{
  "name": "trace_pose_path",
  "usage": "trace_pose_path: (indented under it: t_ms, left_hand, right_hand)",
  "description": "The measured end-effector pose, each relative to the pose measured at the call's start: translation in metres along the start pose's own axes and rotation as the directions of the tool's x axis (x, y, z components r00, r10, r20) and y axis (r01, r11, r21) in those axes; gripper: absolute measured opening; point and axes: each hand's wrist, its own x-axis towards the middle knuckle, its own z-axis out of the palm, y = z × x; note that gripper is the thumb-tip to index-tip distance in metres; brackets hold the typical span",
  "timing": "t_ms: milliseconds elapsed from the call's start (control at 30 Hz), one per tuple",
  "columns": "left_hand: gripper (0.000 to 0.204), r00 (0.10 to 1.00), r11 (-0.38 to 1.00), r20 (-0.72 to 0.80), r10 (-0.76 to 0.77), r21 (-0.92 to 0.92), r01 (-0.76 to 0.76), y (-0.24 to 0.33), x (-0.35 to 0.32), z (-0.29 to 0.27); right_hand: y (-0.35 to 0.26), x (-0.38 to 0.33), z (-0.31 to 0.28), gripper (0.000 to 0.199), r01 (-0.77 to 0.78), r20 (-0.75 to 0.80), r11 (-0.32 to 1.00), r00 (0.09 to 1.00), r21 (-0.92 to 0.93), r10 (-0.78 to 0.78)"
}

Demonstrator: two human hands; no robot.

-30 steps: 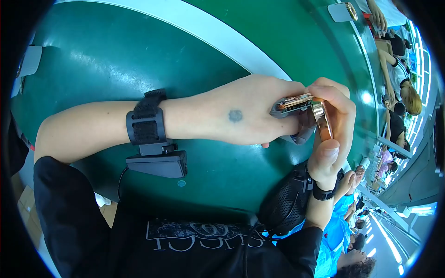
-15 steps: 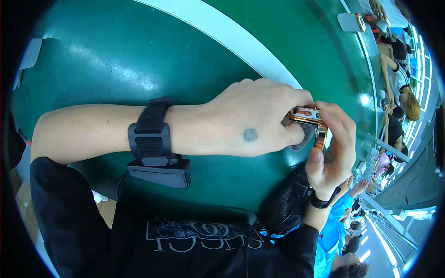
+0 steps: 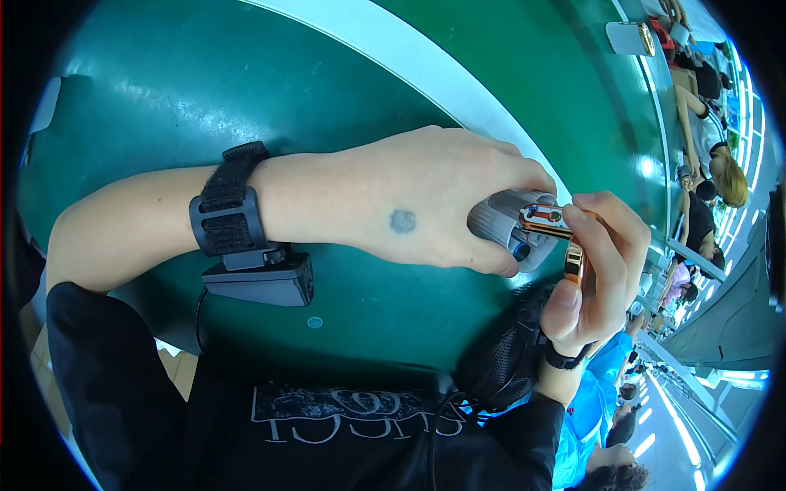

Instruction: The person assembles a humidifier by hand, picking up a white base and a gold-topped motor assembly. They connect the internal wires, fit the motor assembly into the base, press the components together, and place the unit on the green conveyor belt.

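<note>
My left hand (image 3: pixel 446 192) is closed around a hollow white-grey plastic casing (image 3: pixel 494 217), ribbed on the inside, with its open end toward the right. Inside it a small dark blue cylinder (image 3: pixel 517 249) and thin wires show. In my right hand (image 3: pixel 606 266) is a gold-rimmed frame (image 3: pixel 546 218) with small components in it, pinched between thumb and fingers at the casing's mouth. A second gold-edged section (image 3: pixel 573 263) of it stands by my right thumb. The fingers partly hide both pieces, so I cannot tell whether they touch.
A green table (image 3: pixel 368 315) with a curved white strip (image 3: pixel 409 53) lies below. A white block with a gold end (image 3: pixel 630 38) sits at the far right. A black mesh bag (image 3: pixel 508 352) rests by my right forearm. Several people are along the right side.
My left hand has shifted slightly left and opened its grip, so the casing's inside now shows. My right hand has moved slightly right with the gold-rimmed frame. A small round disc has come into sight.
</note>
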Motion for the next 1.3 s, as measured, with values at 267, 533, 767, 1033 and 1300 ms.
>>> trace_pose_path:
  t_ms: [267,533,767,1033,1300]
  left_hand:
    - [0.053,0.996,0.996,0.062,-0.058,-0.068,0.062,0.002,0.000,-0.003]
    - [0.050,0.992,0.997,0.126,-0.023,-0.068,0.032,0.005,0.001,-0.008]
    - [0.050,0.987,0.989,0.150,-0.060,-0.123,0.079,0.007,0.001,-0.009]
    - [0.045,0.985,0.987,0.169,-0.041,-0.144,0.066,0.007,0.003,-0.009]
    - [0.055,0.968,0.996,0.245,-0.061,-0.047,0.074,0.004,0.003,-0.010]
  right_hand:
    - [0.000,-0.002,0.003,0.043,-0.035,0.004,0.999,0.999,-0.027,0.035]
    - [-0.001,-0.003,0.006,0.047,-0.017,0.007,1.000,1.000,-0.026,0.017]
    - [-0.004,-0.004,0.009,0.048,-0.047,-0.005,0.999,0.999,-0.017,0.047]
    - [-0.006,-0.006,0.003,0.052,-0.053,0.117,0.996,0.991,-0.075,0.062]
    - [0.008,-0.015,0.011,0.059,0.055,0.122,0.998,0.991,0.004,-0.055]
